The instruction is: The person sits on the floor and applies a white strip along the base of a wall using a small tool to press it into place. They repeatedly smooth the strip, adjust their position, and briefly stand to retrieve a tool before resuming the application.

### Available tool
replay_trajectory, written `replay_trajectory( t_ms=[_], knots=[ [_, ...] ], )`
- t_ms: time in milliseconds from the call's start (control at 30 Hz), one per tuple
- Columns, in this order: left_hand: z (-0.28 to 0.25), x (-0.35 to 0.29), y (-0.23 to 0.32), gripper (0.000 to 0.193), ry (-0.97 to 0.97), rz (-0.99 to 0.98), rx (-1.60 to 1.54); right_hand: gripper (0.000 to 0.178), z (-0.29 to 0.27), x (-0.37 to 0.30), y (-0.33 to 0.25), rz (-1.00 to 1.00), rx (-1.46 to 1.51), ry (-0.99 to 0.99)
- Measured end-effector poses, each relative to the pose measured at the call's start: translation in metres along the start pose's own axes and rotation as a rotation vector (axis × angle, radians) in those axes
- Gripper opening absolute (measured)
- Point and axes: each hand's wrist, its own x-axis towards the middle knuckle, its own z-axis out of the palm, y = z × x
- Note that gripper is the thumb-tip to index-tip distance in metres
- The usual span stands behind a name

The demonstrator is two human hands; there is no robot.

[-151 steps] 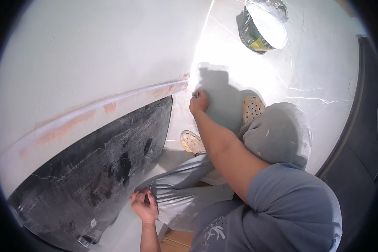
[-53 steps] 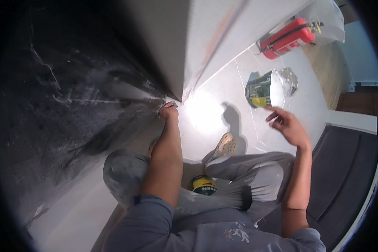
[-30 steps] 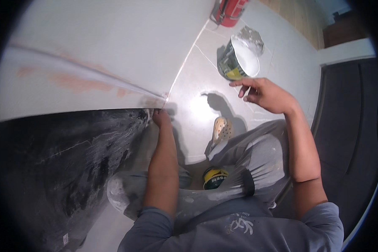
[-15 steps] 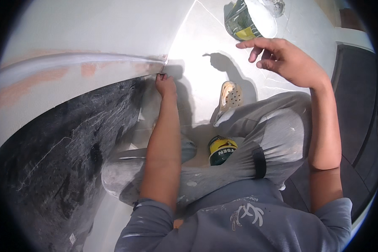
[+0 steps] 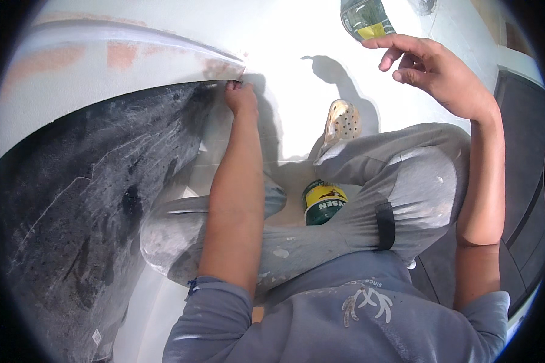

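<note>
Our left hand [image 5: 241, 98] is stretched far forward on a straight, bare forearm, its fingers curled and bunched together at the fingertips. Our right hand [image 5: 433, 69] is raised out to the right, arm bent at the elbow, palm turned down, fingers loosely spread and half curled, gripping nothing. Both grey sleeves sit pushed above the elbows.

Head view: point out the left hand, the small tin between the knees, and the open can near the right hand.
left hand [image 5: 241, 98], head view, on its back.
small tin [image 5: 323, 202], head view, on its yellow-and-green side.
open can [image 5: 366, 17], head view, on its wall.
</note>
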Motion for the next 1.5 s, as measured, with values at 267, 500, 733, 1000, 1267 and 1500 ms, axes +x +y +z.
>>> replay_trajectory(
  t_ms=[267, 500, 733, 1000, 1267, 1500],
  knots=[
    [-0.001, 0.000, 0.013, 0.051, 0.108, 0.025, 0.074, 0.050, 0.002, 0.000, 0.003, 0.042, 0.000, 0.012],
    [-0.010, 0.015, 0.016, 0.048, 0.094, 0.032, -0.131, 0.050, 0.004, 0.000, 0.004, 0.025, 0.003, 0.005],
    [0.001, -0.007, 0.010, 0.042, 0.046, -0.027, 0.144, 0.050, 0.005, 0.000, 0.002, 0.027, 0.004, 0.022],
    [-0.007, 0.008, 0.019, 0.035, 0.102, 0.176, -0.051, 0.050, 0.005, 0.000, 0.007, 0.097, -0.015, 0.006],
    [0.006, -0.014, 0.026, 0.032, 0.186, -0.039, 0.161, 0.050, 0.005, 0.002, 0.001, 0.028, 0.011, -0.008],
    [0.001, -0.023, -0.018, 0.036, 0.081, -0.013, 0.756, 0.049, 0.005, 0.001, 0.009, 0.040, 0.011, 0.006]
  ],
)
